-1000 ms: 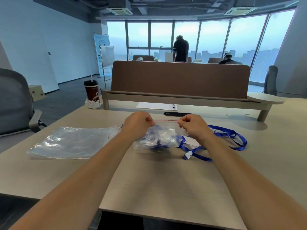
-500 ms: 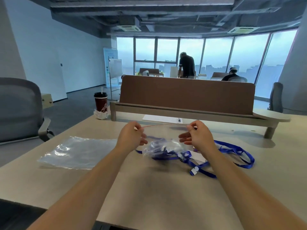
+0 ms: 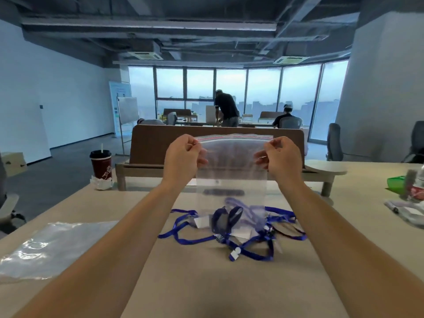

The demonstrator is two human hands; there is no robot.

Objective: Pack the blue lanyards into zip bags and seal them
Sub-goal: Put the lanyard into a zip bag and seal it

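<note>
A clear zip bag (image 3: 231, 177) with a red stripe along its top hangs upright above the table. My left hand (image 3: 183, 157) pinches its top left corner and my right hand (image 3: 281, 157) pinches its top right corner. A blue lanyard (image 3: 227, 218) sits bunched in the bag's bottom. More blue lanyards (image 3: 250, 245) with white clips lie tangled on the table under and around the bag.
A stack of clear zip bags (image 3: 50, 245) lies at the left on the beige table (image 3: 206, 283). A dark red cup (image 3: 101, 164) stands at the far left by the brown divider (image 3: 156, 143). Green and red items (image 3: 408, 182) sit far right. People work in the background.
Both hands have lifted the bag from the table by its top corners, so it now hangs upright with the lanyard at the bottom. The camera has tilted up.
</note>
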